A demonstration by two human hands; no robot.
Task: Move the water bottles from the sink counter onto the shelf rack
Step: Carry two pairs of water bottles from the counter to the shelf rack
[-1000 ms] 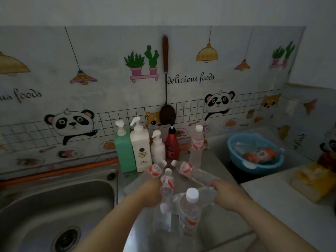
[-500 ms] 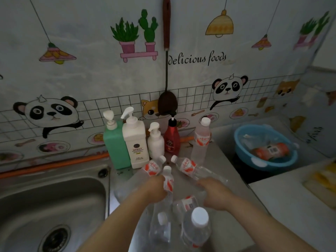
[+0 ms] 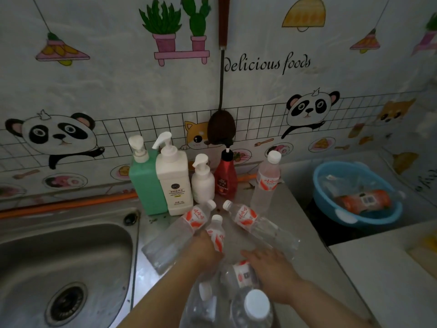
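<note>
Several clear water bottles with red-and-white labels crowd the grey sink counter (image 3: 305, 233). One water bottle (image 3: 266, 183) stands upright by the wall. Two more lie flat with caps toward the wall: a left bottle (image 3: 177, 235) and a right bottle (image 3: 260, 227). My left hand (image 3: 205, 253) is shut around a tilted bottle (image 3: 217, 233) between them. My right hand (image 3: 270, 266) is closed over a lying bottle (image 3: 243, 274). Two upright bottles (image 3: 254, 306) stand nearest me at the bottom edge. No shelf rack is in view.
Green (image 3: 145, 183), white (image 3: 175, 183), small white (image 3: 203, 183) and red (image 3: 225, 178) pump bottles line the wall. A steel sink (image 3: 59, 261) lies to the left. A blue basin (image 3: 354, 192) holding an orange-labelled bottle sits at the right, beside a white surface (image 3: 390, 268).
The view has moved closer and tilted down. My right hand has left the right lying bottle and come down onto a lying bottle nearer me. My left hand keeps its bottle.
</note>
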